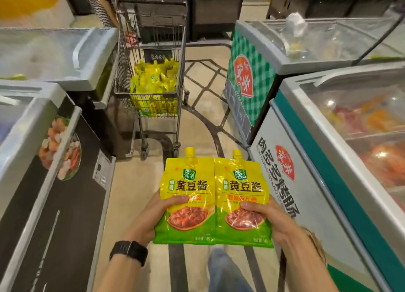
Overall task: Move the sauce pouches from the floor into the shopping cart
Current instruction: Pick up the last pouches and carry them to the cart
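Head view: left hand grips left pouch, right hand grips right pouch, pouches touching.

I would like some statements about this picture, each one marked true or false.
1. The left hand holds the left pouch, and the right hand holds the right pouch. True.
2. The shopping cart is empty. False: many yellow pouches lie in it.
3. The black watch sits on the right wrist. False: it is on the left wrist.
4. Both held pouches point their spouts toward the cart. True.
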Action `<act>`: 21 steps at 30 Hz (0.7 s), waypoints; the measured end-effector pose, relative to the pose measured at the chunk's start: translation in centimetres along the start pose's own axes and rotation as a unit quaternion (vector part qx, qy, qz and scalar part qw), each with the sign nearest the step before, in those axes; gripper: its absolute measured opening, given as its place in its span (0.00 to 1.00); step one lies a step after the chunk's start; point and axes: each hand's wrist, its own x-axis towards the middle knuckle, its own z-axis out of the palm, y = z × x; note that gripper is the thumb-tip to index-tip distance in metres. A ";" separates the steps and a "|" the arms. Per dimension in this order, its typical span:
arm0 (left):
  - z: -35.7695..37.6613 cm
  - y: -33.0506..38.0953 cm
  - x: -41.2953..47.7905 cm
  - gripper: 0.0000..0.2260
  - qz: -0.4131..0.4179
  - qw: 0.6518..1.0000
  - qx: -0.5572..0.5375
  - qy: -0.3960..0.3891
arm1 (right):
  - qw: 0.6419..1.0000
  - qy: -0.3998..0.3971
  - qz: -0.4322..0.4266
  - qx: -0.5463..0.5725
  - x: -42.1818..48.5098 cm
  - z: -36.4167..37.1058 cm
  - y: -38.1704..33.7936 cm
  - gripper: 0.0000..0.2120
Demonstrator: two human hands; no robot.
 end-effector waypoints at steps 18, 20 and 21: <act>-1.6 20.3 33.7 0.39 0.000 0.991 -0.079 0.110 | 0.996 -0.068 0.041 -0.044 38.4 -1.4 -24.8 0.47; -3.0 22.2 37.2 0.39 -0.002 0.989 -0.087 0.123 | 0.994 -0.081 0.044 -0.065 42.5 -0.5 -27.1 0.50; -3.9 23.3 39.1 0.41 -0.001 0.987 -0.094 0.128 | 0.993 -0.084 0.042 -0.077 44.5 0.1 -28.3 0.47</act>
